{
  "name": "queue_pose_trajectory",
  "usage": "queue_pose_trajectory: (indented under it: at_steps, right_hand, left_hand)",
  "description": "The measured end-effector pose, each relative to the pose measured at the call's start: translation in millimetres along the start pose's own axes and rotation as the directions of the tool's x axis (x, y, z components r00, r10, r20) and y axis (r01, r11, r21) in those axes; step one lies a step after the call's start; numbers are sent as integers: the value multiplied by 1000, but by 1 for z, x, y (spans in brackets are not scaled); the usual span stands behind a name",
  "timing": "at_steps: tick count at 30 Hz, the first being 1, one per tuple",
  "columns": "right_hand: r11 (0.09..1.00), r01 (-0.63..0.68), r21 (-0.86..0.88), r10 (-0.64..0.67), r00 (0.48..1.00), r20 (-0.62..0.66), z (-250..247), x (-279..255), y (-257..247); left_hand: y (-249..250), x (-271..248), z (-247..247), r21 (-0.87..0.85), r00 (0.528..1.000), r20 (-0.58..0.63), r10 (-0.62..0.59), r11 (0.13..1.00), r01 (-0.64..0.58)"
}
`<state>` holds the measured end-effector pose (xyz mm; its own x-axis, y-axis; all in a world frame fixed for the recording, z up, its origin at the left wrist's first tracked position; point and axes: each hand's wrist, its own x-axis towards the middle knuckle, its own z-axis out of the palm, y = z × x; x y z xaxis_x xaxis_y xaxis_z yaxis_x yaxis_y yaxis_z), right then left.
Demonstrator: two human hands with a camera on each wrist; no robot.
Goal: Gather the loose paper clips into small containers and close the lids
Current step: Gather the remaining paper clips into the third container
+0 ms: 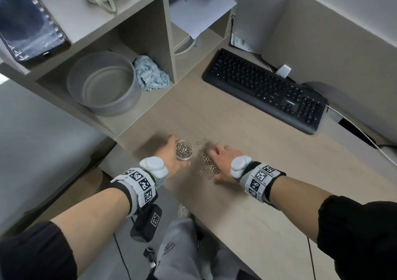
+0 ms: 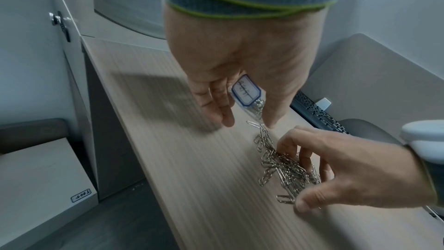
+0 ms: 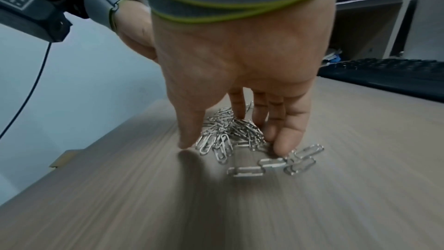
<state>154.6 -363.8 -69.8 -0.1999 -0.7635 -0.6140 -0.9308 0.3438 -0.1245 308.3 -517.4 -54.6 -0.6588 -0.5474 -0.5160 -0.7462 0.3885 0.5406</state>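
A small clear round container [image 1: 184, 150], partly filled with silver paper clips, sits in my left hand [image 1: 175, 152], whose fingers and thumb curl round its wall. The left wrist view shows a blue-edged label on the container [image 2: 247, 92] between the fingers of my left hand [image 2: 248, 119]. Just right of it, a loose pile of paper clips [image 1: 205, 161] lies on the wooden desk [image 1: 247, 193]. My right hand [image 1: 212, 165] is spread over that pile. Its thumb and fingertips [image 3: 283, 147] touch the desk on either side of the clips [image 3: 230, 130], and none are lifted.
A black keyboard [image 1: 264, 88] lies at the back right. The shelf cubby at the left holds a grey round tub [image 1: 101, 82] and a blue cloth [image 1: 150, 73]. The desk's front edge runs just below my left wrist, with my knees under it.
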Motion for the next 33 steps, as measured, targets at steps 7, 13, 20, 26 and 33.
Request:
queue_pose_trajectory:
  at_steps: [7, 13, 20, 26, 33]
  right_hand:
    - [993, 20, 113, -15, 999, -50, 10, 5, 5]
    - [991, -25, 131, 35, 996, -77, 12, 7, 14]
    - [709, -232, 666, 341, 939, -37, -7, -13, 38]
    - [387, -97, 917, 281, 960, -17, -47, -43, 40]
    - [489, -76, 869, 260, 964, -62, -72, -66, 32]
  left_hand:
    - [2, -9, 15, 13, 1000, -3, -10, 1000, 10]
    - [13, -12, 23, 28, 1000, -2, -3, 1000, 3]
    - [36, -13, 35, 38, 999, 0, 41, 998, -41]
    - [66, -16, 49, 51, 995, 23, 100, 994, -101]
    - [98, -27, 60, 1, 985, 25, 172, 985, -172]
